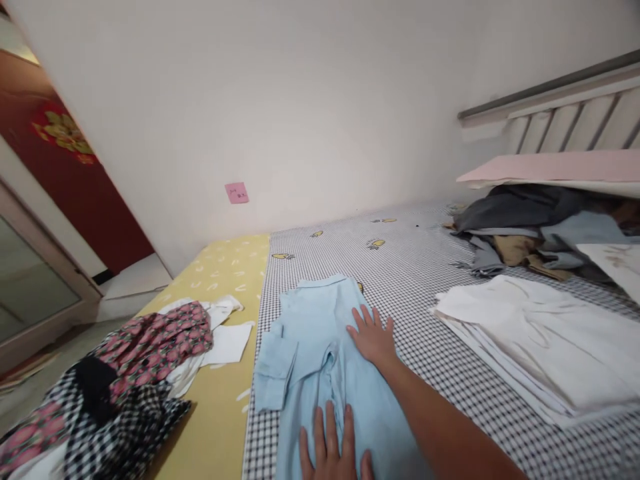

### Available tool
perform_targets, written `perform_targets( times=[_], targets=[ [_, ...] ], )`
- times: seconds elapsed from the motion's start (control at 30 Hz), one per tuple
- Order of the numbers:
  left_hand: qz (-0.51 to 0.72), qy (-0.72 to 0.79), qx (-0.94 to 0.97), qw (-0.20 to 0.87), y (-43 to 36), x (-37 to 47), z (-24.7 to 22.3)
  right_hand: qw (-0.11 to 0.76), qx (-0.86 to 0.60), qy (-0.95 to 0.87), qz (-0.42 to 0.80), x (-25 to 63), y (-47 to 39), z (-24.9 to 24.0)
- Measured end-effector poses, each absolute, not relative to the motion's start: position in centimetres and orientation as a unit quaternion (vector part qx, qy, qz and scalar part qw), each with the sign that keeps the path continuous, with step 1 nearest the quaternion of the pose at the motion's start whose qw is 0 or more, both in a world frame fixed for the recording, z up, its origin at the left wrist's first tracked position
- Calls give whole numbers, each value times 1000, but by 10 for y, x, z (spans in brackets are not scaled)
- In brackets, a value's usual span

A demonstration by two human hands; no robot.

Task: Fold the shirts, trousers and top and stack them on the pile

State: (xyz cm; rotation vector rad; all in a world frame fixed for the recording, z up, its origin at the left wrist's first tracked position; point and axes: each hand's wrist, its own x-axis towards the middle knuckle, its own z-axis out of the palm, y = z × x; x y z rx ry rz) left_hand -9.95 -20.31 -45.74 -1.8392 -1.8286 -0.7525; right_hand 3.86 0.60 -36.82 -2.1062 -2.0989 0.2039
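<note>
A light blue garment [310,313] lies spread on the checked bed cover, its collar toward the wall and one sleeve folded over at the left. My right hand [373,335] rests flat on the garment's upper right part, fingers spread. Lower down, at the bottom edge of the view, my left hand [333,447] lies on the same cloth with its fingers apart. Neither hand grips anything. The garment's lower end runs out of view.
To the right sits a stack of white clothes [545,333], with a dark pile of clothes [520,213] behind it. Patterned clothes [160,340] lie heaped at the left on the yellow cover [225,267]. A wall [340,120] stands beyond the bed.
</note>
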Motion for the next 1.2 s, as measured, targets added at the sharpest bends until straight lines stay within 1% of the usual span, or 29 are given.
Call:
perform_targets(
  times=[0.23,0.4,0.5,0.57,0.67,0.77,0.83,0.9,0.97,1.03,1.13,1.2],
  targets=[
    [-268,-638,-692,205,-217,-95,-408,53,-667,-742,41,78,-88,-364],
    [-274,-642,-688,198,-219,-91,-400,48,-643,-763,48,113,-160,-366],
    [-272,-646,-683,206,-219,-91,-403,18,-663,-744,80,121,-182,-357],
    [-271,-648,-680,209,-219,-91,-407,26,-685,-726,54,113,-182,-345],
    [-278,-652,-676,204,-220,-91,-409,110,-657,-745,-19,84,-166,-324],
    [-280,-653,-677,192,-221,-91,-408,169,-583,-794,-6,51,-142,-315],
    [-282,-654,-678,180,-222,-92,-408,159,-564,-810,26,37,-127,-322],
    [-288,-652,-680,170,-223,-92,-410,125,-565,-815,42,33,-116,-337],
    [-284,-654,-682,160,-224,-91,-411,95,-570,-815,39,36,-111,-354],
    [-268,-663,-686,136,-224,-90,-407,91,-567,-818,27,39,-109,-368],
    [-246,-691,-678,44,-216,-94,-383,103,-565,-818,22,41,-108,-377],
    [-274,-717,-641,3,-206,-103,-356,112,-565,-817,21,41,-108,-378]
  ],
)
